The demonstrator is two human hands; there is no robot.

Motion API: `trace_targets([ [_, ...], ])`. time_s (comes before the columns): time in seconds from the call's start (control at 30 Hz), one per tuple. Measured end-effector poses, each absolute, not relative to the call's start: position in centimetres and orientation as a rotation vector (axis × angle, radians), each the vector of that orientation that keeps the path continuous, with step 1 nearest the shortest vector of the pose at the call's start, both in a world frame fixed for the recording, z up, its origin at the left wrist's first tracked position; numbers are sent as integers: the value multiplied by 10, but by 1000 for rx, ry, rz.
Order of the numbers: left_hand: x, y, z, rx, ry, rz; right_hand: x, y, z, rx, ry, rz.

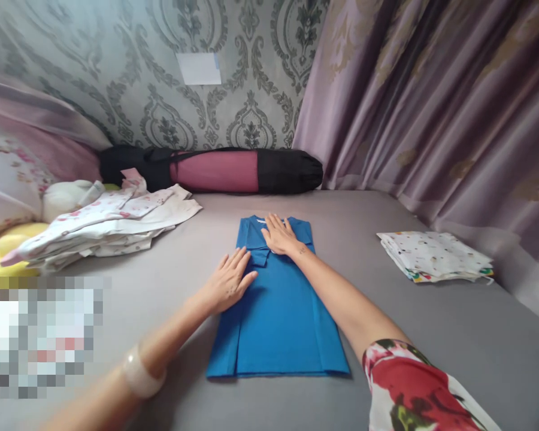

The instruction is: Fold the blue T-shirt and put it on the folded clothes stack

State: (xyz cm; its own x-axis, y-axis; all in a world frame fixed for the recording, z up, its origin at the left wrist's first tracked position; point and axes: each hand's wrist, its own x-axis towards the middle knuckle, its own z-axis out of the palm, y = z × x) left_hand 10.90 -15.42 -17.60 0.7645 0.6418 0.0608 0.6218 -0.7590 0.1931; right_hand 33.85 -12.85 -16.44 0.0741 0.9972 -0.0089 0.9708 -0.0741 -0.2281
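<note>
A blue shirt lies on the grey sheet with both sides folded inward, making a long panel. Its collar end points away from me, and a sleeve end shows near the middle of the upper part. My right hand rests flat on the shirt just below the collar, fingers stretched out. Along the shirt's left edge lies my left hand, its fingers extended and the thumb apart, touching the cloth. Neither hand grips anything.
White printed clothes are piled at the left beside a yellow plush thing. A folded white patterned cloth lies at the right. Against the wall is a long black and pink bag. Purple curtains hang at the right.
</note>
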Motion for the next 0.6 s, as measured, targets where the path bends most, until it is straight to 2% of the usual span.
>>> trace_targets([
  [0.17, 72, -183, -177, 2842, 984, 182, 335, -125, -174, -2188, -2051, 279],
  [0.4, 75, -188, -180, 2814, 1026, 193, 331, -119, -166, -2228, -1991, 343],
  [0.6, 76, -190, -180, 2795, 1055, 194, 293, -106, -163, -2130, -1957, 223],
])
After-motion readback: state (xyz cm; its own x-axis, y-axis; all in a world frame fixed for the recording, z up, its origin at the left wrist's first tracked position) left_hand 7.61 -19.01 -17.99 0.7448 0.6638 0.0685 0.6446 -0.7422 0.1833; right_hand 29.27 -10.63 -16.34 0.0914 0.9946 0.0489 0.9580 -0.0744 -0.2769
